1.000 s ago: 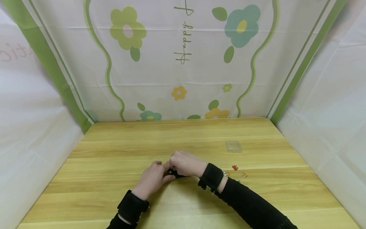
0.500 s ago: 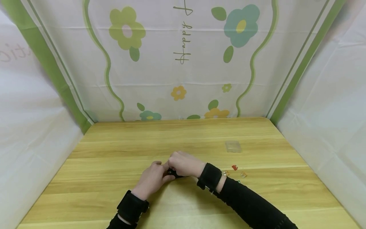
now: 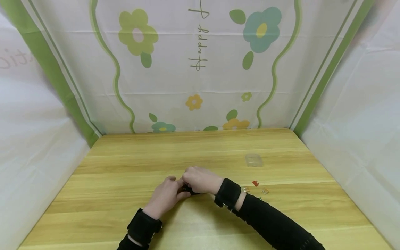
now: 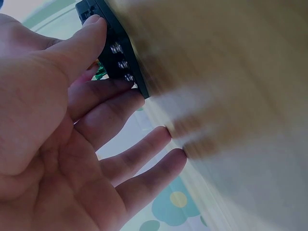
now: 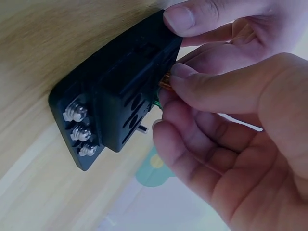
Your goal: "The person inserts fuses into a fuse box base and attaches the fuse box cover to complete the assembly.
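A black plastic fuse block (image 5: 120,77) stands at the middle of the table, with metal screw terminals (image 5: 77,113) along one end and round openings in its raised body. My left hand (image 3: 164,196) grips its far end, thumb on one face and fingertips at the edge, last two fingers spread loosely. My right hand (image 3: 201,178) pinches an orange blade fuse (image 5: 165,83) between thumb and fingers, right at the block's side. Beside it a green fuse (image 5: 157,104) shows, also glimpsed in the left wrist view. In the head view, the hands mostly hide the block (image 3: 192,190).
Right of my right wrist lie loose small fuses: a red one (image 3: 255,183), an orange one (image 3: 265,191) and another (image 3: 246,189) beside the cuff. Behind them sits a clear plastic box (image 3: 253,160). Printed cloth walls enclose the wooden table (image 3: 125,156).
Both hands stay at the block in nearly the same pose. The whole head view has shifted slightly.
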`<state>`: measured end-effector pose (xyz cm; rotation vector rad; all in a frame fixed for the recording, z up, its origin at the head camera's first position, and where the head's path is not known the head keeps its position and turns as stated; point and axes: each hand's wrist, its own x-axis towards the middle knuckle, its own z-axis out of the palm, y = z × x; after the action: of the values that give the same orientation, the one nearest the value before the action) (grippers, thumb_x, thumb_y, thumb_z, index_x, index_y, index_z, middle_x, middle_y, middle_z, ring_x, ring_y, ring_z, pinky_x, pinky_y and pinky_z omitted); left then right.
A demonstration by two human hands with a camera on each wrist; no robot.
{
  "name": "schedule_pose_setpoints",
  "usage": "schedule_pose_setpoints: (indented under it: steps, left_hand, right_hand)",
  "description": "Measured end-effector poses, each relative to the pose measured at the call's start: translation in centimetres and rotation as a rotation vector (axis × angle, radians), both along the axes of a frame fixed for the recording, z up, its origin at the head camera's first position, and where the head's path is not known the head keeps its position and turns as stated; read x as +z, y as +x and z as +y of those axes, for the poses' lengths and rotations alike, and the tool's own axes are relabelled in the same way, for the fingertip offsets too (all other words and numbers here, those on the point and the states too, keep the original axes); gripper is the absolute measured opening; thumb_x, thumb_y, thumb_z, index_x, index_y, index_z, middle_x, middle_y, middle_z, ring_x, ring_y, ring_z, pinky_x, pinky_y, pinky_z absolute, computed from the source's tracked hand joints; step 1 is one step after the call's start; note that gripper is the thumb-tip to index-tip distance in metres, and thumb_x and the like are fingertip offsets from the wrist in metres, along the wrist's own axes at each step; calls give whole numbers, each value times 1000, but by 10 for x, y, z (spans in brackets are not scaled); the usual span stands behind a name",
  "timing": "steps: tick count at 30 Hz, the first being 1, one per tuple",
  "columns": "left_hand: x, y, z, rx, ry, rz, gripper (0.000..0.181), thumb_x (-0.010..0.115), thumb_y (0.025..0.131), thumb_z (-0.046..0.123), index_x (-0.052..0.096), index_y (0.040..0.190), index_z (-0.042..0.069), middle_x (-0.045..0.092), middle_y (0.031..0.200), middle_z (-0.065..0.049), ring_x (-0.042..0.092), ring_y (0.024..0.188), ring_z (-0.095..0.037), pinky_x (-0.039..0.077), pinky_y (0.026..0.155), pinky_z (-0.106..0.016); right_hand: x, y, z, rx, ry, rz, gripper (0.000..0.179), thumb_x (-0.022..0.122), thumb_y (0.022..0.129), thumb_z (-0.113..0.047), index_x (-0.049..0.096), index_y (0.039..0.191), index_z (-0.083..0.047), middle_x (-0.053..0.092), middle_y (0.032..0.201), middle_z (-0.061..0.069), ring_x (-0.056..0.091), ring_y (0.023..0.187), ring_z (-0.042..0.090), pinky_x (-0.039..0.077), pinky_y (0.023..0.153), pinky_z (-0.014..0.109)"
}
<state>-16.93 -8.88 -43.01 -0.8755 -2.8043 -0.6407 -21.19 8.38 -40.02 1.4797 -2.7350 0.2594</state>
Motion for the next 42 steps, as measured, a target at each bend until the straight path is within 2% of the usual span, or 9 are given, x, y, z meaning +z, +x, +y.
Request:
schedule_pose_setpoints:
  steps: [10, 17, 22, 27, 30, 42]
  left_hand:
    - [-2, 0, 0, 1, -9, 9, 19, 77, 86, 26, 69, 98, 13, 70, 86, -9, 61, 102, -43, 53, 75, -53]
    - [-2, 1, 0, 3, -13, 13, 26, 77, 86, 26, 69, 108, 13, 70, 85, -10, 61, 104, -44, 53, 74, -53]
    - [-2, 1, 0, 6, -12, 10, 26, 77, 86, 26, 69, 107, 13, 70, 86, -11, 60, 105, -45, 53, 75, -54]
    - [-2, 0, 0, 3, -11, 18, 23, 77, 86, 26, 70, 103, 12, 70, 87, -10, 61, 103, -43, 53, 74, -52]
    - [-2, 0, 1, -1, -14, 14, 25, 77, 86, 26, 70, 105, 12, 70, 86, -10, 61, 104, -43, 53, 75, -52]
    - [-1, 0, 0, -4, -3, 24, 25, 78, 85, 26, 69, 105, 12, 70, 84, -10, 60, 104, -44, 53, 76, -53]
  right_hand:
    - [-1, 4, -1, -48, 25, 13, 42, 70, 87, 5, 44, 62, -17, 34, 61, -6, 29, 56, 8, 28, 53, 19]
    - [-3, 4, -1, -44, 0, 12, 30, 69, 86, 7, 59, 65, -11, 31, 59, -7, 28, 55, 7, 27, 52, 18]
    - [-3, 5, -1, -34, 6, 10, 23, 70, 84, 7, 66, 69, -10, 28, 58, -7, 27, 54, 6, 26, 50, 18]
    - [-1, 2, -2, -17, 27, 30, 37, 70, 83, 7, 49, 61, -14, 25, 58, -6, 25, 54, 7, 24, 50, 18]
    - [2, 1, -2, -6, 32, 34, 45, 70, 84, 7, 39, 61, -17, 22, 57, -6, 22, 53, 7, 23, 50, 19]
    - [1, -2, -2, 15, 1, 49, 48, 68, 80, 10, 34, 59, -17, 20, 58, -7, 21, 53, 6, 22, 50, 18]
